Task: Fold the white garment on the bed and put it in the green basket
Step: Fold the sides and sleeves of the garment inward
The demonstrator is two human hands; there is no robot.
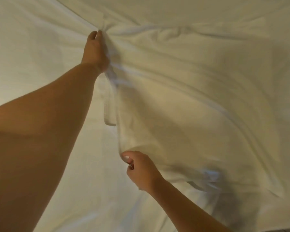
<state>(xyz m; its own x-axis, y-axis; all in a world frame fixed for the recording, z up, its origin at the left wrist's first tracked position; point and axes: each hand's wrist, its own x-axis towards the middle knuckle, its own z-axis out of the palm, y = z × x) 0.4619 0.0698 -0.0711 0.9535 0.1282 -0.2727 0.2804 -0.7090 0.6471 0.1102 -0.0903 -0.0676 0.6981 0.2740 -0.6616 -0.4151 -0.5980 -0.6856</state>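
Observation:
The white garment lies spread and wrinkled across the white bed sheet, filling the middle and right of the view. My left hand reaches far forward and pinches the garment's far left corner, bunching the cloth there. My right hand is near me and grips the garment's near left corner between thumb and fingers. The left edge of the garment hangs stretched between the two hands, lifted a little off the sheet. The green basket is not in view.
The bed sheet covers the whole view, with bare sheet to the left and near me. A dark strip at the bottom right corner looks like the bed's edge.

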